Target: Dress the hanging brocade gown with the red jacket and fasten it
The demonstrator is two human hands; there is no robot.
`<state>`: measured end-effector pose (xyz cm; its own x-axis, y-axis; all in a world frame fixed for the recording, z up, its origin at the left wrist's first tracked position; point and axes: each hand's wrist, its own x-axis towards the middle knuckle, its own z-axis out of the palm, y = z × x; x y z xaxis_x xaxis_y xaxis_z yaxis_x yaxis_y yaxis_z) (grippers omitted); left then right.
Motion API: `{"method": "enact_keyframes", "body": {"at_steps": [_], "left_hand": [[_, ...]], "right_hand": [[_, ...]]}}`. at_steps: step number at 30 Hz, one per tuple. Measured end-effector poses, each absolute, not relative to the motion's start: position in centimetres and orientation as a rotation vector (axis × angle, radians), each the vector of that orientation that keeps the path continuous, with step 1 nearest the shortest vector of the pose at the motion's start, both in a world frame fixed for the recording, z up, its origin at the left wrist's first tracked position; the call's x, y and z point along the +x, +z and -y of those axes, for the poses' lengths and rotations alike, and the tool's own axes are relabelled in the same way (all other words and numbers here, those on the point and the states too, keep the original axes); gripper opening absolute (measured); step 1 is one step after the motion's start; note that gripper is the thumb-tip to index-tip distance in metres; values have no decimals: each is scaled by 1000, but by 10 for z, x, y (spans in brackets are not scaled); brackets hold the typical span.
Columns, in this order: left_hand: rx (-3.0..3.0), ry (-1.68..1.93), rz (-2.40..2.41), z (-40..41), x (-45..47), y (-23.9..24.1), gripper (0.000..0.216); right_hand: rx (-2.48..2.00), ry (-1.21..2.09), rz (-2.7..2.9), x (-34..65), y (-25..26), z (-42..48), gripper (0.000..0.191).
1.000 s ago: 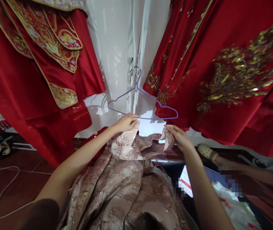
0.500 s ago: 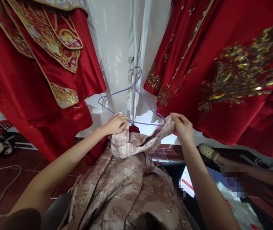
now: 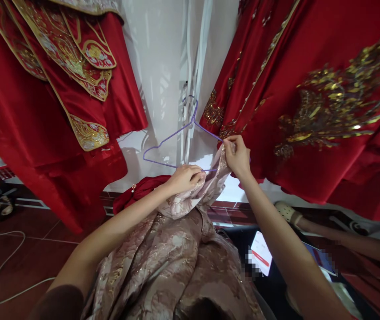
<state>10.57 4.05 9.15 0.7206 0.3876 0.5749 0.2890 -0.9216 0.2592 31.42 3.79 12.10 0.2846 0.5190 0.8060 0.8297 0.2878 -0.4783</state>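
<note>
A dusty-pink brocade garment (image 3: 176, 253) with metallic threads spreads over the lap and rises toward a purple wire hanger (image 3: 168, 141). My right hand (image 3: 238, 156) is closed on the garment's upper edge, at the hanger's right shoulder, and the cloth there overlaps the right end of the hanger. My left hand (image 3: 187, 178) pinches the same edge further left, by the bottom bar. The hanger's left end is bare, and its hook sits against a white upright pole (image 3: 197, 62).
Red embroidered gowns hang at left (image 3: 76, 89) and right (image 3: 339, 111). A dark red cloth (image 3: 139, 193) lies behind my left forearm. A lit phone (image 3: 260, 253) is at lower right, near another person's foot in a clog (image 3: 286, 211). A pale cable (image 3: 8, 251) crosses the floor.
Both hands have drawn closer together: the left moved right along the edge, the right moved up and left to the hanger's shoulder. The hanger has shifted, and more dark red cloth shows.
</note>
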Motion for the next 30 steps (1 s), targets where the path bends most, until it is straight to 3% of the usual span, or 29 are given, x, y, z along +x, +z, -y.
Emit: {"method": "enact_keyframes", "body": {"at_steps": [5, 9, 14, 21, 30], "left_hand": [[2688, 1107, -574, -51, 78, 98, 29], [2505, 1337, -1175, -79, 28, 86, 29], [2155, 1053, -1652, -113, -40, 59, 34], [2084, 1287, -1343, -132, -69, 47, 45], [2184, 1380, -1208, -144, -37, 83, 44]], "right_hand": [[-1328, -334, 1407, 327, 125, -44, 35], [-1260, -302, 1439, 340, 133, -51, 36], [-1264, -236, 1454, 347, 136, -57, 33], [-1275, -181, 1440, 349, 136, -58, 30], [-1240, -110, 1437, 349, 136, -58, 27]]}}
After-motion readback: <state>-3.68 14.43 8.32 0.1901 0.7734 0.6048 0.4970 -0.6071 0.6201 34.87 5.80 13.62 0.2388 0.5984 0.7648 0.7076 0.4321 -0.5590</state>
